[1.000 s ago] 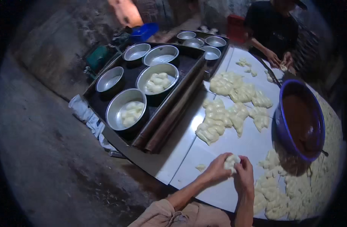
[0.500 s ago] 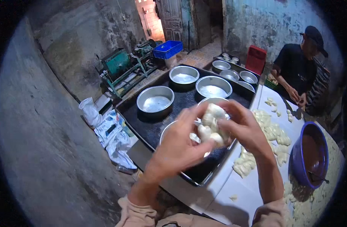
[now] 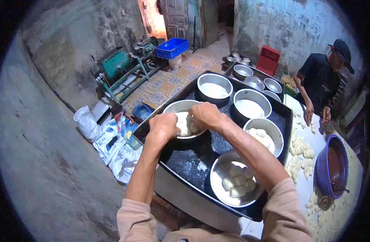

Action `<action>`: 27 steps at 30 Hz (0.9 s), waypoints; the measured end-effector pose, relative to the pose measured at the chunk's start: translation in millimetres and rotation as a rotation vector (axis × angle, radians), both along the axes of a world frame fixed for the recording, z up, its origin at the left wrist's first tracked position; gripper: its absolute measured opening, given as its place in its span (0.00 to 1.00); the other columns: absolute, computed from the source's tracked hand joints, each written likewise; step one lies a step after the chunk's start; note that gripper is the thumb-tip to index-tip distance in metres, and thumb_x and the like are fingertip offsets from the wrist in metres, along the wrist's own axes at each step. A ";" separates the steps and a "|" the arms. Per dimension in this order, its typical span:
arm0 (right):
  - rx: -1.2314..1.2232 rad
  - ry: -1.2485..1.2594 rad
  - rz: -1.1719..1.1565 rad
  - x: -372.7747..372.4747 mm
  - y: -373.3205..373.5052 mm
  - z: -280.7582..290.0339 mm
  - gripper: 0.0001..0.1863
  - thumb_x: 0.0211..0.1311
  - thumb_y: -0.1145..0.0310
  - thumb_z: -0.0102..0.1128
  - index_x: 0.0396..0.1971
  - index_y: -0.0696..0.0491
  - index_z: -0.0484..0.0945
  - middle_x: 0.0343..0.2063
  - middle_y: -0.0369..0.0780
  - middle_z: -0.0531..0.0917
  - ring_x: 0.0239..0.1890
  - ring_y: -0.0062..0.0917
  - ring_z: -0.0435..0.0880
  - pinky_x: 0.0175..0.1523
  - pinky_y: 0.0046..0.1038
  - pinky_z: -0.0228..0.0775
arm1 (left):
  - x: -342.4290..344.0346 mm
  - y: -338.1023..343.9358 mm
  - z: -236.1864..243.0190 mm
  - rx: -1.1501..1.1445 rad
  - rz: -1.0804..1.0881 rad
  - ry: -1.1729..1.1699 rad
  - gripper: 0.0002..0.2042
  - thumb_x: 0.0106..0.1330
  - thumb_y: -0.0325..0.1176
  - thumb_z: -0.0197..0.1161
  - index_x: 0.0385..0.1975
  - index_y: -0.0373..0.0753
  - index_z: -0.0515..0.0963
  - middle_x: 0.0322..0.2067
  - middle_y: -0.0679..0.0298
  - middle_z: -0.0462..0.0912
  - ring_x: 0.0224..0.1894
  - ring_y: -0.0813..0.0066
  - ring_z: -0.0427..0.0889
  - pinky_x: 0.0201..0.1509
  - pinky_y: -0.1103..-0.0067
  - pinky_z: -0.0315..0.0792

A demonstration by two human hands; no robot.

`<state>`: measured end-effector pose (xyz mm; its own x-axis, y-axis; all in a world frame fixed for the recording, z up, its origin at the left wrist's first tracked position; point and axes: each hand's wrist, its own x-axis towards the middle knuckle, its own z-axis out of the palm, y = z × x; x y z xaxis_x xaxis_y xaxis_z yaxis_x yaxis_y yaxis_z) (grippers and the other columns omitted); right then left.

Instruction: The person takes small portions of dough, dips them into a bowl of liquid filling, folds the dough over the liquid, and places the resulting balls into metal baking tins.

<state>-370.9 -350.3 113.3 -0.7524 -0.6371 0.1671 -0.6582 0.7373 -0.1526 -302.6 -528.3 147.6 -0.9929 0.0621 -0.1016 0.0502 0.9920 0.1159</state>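
Note:
Both my hands reach into a round metal pan [image 3: 173, 108] on the left side of a black baking tray [image 3: 189, 163]. Pale dough pieces [image 3: 186, 126] lie clustered between them, low inside this pan. My left hand [image 3: 164, 126] is curled against the dough from the left, its fingertips down in the pan. From the right, my right hand [image 3: 208, 117] closes on the same cluster over the rim, with its fingertips partly hidden. On the same tray, a near pan [image 3: 221, 189] and a right-hand pan [image 3: 278, 135] hold dough balls; my right forearm partly covers both.
Two more pans, a far one [image 3: 214, 78] and one beside it [image 3: 252, 93], share the tray. Dough pieces [image 3: 300, 147] and a purple bowl [image 3: 320, 169] of brown liquid sit on the white table at right. A co-worker [image 3: 320, 76] handles dough there. White sacks [image 3: 108, 141] lie at left.
My hands have carried the dough cluster away to the left and lowered it into the left pan. The near pan's dough balls now show. My view has shifted slightly.

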 end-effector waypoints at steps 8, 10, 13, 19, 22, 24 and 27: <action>-0.156 0.174 0.163 31.7 49.7 52.9 0.19 0.59 0.68 0.59 0.51 0.54 0.76 0.31 0.50 0.84 0.36 0.45 0.85 0.39 0.45 0.77 | 2.4 -11.5 2.7 0.134 -0.224 0.216 0.27 0.55 0.44 0.70 0.55 0.41 0.77 0.47 0.46 0.82 0.51 0.49 0.81 0.55 0.62 0.73; -0.124 0.283 0.117 54.5 86.3 79.6 0.13 0.60 0.67 0.59 0.41 0.57 0.82 0.31 0.51 0.85 0.34 0.44 0.85 0.39 0.42 0.78 | 18.8 -7.1 15.4 0.144 -0.097 0.205 0.31 0.57 0.41 0.70 0.61 0.40 0.71 0.55 0.47 0.78 0.53 0.53 0.81 0.56 0.66 0.73; -0.411 0.317 -0.005 120.6 173.8 110.9 0.10 0.58 0.67 0.58 0.34 0.56 0.83 0.28 0.50 0.84 0.29 0.42 0.85 0.34 0.40 0.76 | 71.9 3.5 34.4 0.501 -0.062 0.373 0.29 0.63 0.40 0.66 0.64 0.40 0.70 0.58 0.48 0.77 0.55 0.54 0.79 0.57 0.60 0.73; -0.573 0.161 -0.415 284.0 377.6 62.4 0.16 0.69 0.65 0.61 0.51 0.57 0.79 0.35 0.37 0.84 0.30 0.17 0.82 0.31 0.18 0.74 | 224.9 76.7 42.4 0.740 -0.824 -0.029 0.30 0.63 0.40 0.68 0.61 0.29 0.70 0.60 0.47 0.75 0.59 0.57 0.78 0.60 0.65 0.73; -0.686 -0.116 -0.852 359.6 429.7 -2.4 0.13 0.67 0.69 0.60 0.48 0.58 0.81 0.29 0.36 0.84 0.26 0.15 0.80 0.31 0.18 0.72 | 256.0 183.2 53.5 0.682 -1.173 -0.642 0.33 0.53 0.45 0.75 0.55 0.30 0.76 0.50 0.48 0.82 0.51 0.56 0.84 0.53 0.67 0.78; -0.794 -0.333 -0.957 399.0 447.0 -53.2 0.16 0.66 0.63 0.62 0.48 0.57 0.80 0.30 0.39 0.85 0.28 0.20 0.83 0.35 0.23 0.75 | 279.1 235.7 16.6 0.676 -1.060 -0.720 0.30 0.58 0.45 0.72 0.56 0.32 0.76 0.48 0.50 0.84 0.43 0.59 0.86 0.45 0.69 0.78; -0.701 -0.452 -1.044 479.7 460.0 -106.5 0.17 0.65 0.61 0.60 0.48 0.57 0.79 0.32 0.48 0.85 0.31 0.32 0.86 0.41 0.32 0.77 | 297.5 340.0 -59.0 0.628 -0.893 -0.532 0.28 0.58 0.50 0.71 0.55 0.41 0.78 0.38 0.53 0.86 0.32 0.60 0.87 0.36 0.71 0.77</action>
<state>108.7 109.6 6.8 -0.9072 0.3842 -0.1713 0.3707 0.5374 -0.7575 -5.1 -188.3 88.6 -0.4186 0.8881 -0.1898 0.4869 0.3959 0.7786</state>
